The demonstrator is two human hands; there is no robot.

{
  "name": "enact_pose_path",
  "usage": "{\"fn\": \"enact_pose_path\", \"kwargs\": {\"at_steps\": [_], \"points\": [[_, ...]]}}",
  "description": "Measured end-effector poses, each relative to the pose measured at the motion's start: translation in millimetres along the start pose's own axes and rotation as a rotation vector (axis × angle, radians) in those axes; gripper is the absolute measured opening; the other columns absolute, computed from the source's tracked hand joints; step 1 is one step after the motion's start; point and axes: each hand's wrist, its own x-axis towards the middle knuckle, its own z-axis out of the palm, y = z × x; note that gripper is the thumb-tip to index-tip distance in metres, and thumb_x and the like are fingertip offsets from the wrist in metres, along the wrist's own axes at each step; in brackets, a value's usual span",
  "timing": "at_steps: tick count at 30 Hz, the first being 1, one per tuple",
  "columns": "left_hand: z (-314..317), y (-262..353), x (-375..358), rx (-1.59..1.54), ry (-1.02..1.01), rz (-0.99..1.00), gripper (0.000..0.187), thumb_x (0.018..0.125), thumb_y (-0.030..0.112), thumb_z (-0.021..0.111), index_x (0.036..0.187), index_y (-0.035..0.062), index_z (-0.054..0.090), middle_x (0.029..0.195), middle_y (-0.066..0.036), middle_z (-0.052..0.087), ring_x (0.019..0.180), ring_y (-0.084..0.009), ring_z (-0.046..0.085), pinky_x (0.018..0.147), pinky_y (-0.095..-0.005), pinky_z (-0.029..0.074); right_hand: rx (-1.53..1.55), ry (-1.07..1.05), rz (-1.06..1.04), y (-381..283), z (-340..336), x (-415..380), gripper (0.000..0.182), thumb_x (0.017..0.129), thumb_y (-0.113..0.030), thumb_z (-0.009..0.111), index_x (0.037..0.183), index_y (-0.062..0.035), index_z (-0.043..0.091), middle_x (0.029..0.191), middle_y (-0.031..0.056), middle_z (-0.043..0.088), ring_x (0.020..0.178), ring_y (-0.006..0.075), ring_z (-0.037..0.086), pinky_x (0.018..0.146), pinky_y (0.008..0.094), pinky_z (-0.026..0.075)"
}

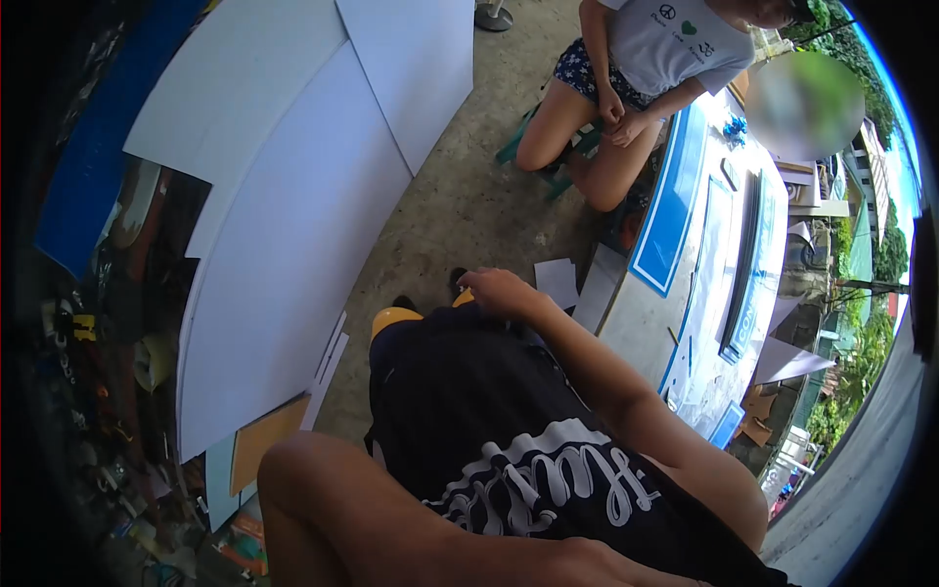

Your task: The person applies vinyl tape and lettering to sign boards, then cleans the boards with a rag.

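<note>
My right hand [494,292] hangs beside my right leg, by the hem of my dark shorts with a yellow part [396,319]. Its fingers are loosely stretched, and I see nothing held in them. My left arm [333,479] is bent at the lower left, with the elbow pointing out. The left hand lies outside the frame. Large white panels [284,186] lean on my left. To my right stands a worktable [626,293] bearing blue-and-white sign pieces [670,210] and a long dark strip with lettering [743,284].
Another person [655,68] sits on a green stool [511,149] ahead, hands together in the lap. White sheets [558,282] lie on the concrete floor [430,225] near the table. A brown board [266,445] and cluttered shelves [88,391] are at the left.
</note>
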Motion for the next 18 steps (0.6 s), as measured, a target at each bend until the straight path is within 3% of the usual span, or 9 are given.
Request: {"fn": "enact_pose_path", "kwargs": {"at_steps": [5, 7, 10, 18], "points": [[-23.1, -11.7, 36.7, 0.084, 0.112, 0.112, 0.033, 0.111, 0.024, 0.045, 0.124, -0.0002, 0.064, 0.109, -0.012, 0.072, 0.097, -0.0260, 0.071, 0.085, -0.0359, 0.055, -0.035, -0.080, -0.028, 29.2, -14.0, 4.1, 0.036, 0.096, -0.011, 0.055, 0.130, -0.0095, 0.065, 0.120, 0.0195, 0.069, 0.113, 0.0408, 0.065, 0.096, 0.0498, 0.052], [-29.6, -16.3, 50.6, 0.105, 0.154, 0.162, 0.034, 0.111, 0.024, 0.045, 0.125, -0.0003, 0.064, 0.109, -0.013, 0.072, 0.097, -0.0266, 0.071, 0.086, -0.0362, 0.055, -0.078, -0.071, -0.103, 55.0, -5.3, 6.2, 0.033, 0.096, -0.012, 0.054, 0.126, -0.0078, 0.066, 0.113, 0.0210, 0.070, 0.107, 0.0411, 0.068, 0.093, 0.0503, 0.055], [-38.9, -14.8, 63.6, 0.157, 0.212, 0.231, 0.035, 0.111, 0.025, 0.046, 0.126, -0.0006, 0.064, 0.109, -0.013, 0.072, 0.098, -0.0274, 0.071, 0.087, -0.0366, 0.055, -0.110, -0.190, -0.046, 65.2, -15.0, 8.6, 0.035, 0.096, -0.014, 0.056, 0.130, -0.0094, 0.065, 0.119, 0.0210, 0.070, 0.113, 0.0408, 0.065, 0.098, 0.0491, 0.052], [-34.4, 2.0, 72.1, 0.365, 0.287, 0.373, 0.038, 0.110, 0.026, 0.046, 0.129, -0.0012, 0.064, 0.110, -0.015, 0.074, 0.100, -0.0295, 0.071, 0.090, -0.0377, 0.055, -0.144, -0.234, -0.192, 90.9, -25.2, 24.0, 0.033, 0.099, -0.019, 0.054, 0.127, -0.0080, 0.067, 0.119, 0.0224, 0.071, 0.113, 0.0420, 0.066, 0.097, 0.0500, 0.052]]}}
